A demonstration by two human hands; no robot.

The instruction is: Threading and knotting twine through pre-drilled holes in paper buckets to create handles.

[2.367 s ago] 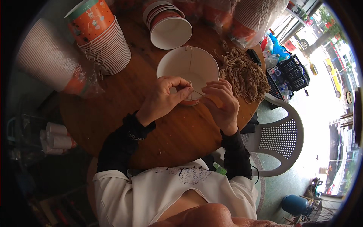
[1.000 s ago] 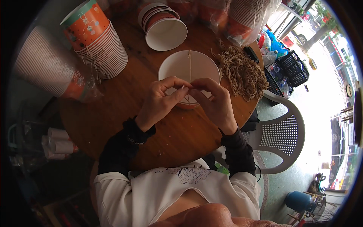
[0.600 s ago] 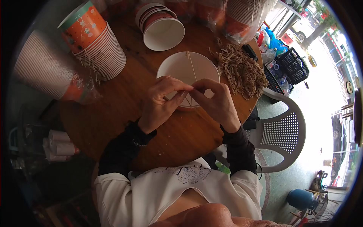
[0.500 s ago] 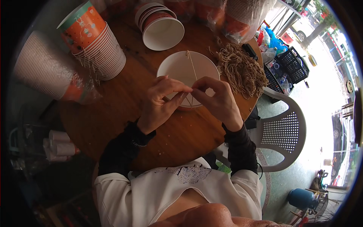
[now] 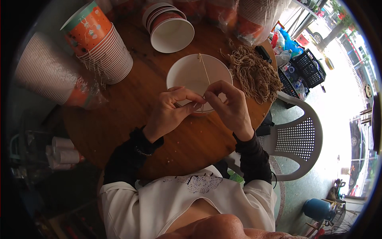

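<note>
A white-lined paper bucket (image 5: 187, 71) stands mouth up on the wooden table in front of me. A thin tan cord (image 5: 204, 68) runs from its far rim across the opening to my fingers. My left hand (image 5: 171, 109) pinches the cord with thumb and forefinger over the near rim. My right hand (image 5: 230, 104) is closed on the cord too, its fingertips touching those of the left. The knot or crossing between the fingertips is too small to make out. To the right of the bucket lies a heap of loose tan cords (image 5: 254, 73).
Nested orange paper buckets (image 5: 105, 55) stand at the left, beside a plastic-wrapped stack (image 5: 49, 73). More buckets (image 5: 172, 36) lie tipped at the back, near another wrapped stack (image 5: 258, 18). A grey plastic chair (image 5: 296, 137) and a black crate (image 5: 308, 69) are at the right.
My right hand's fingers have curled in, and the fingertips have dropped slightly toward the near rim. The bucket has shifted a touch to the right. Both hands keep hold of the cord.
</note>
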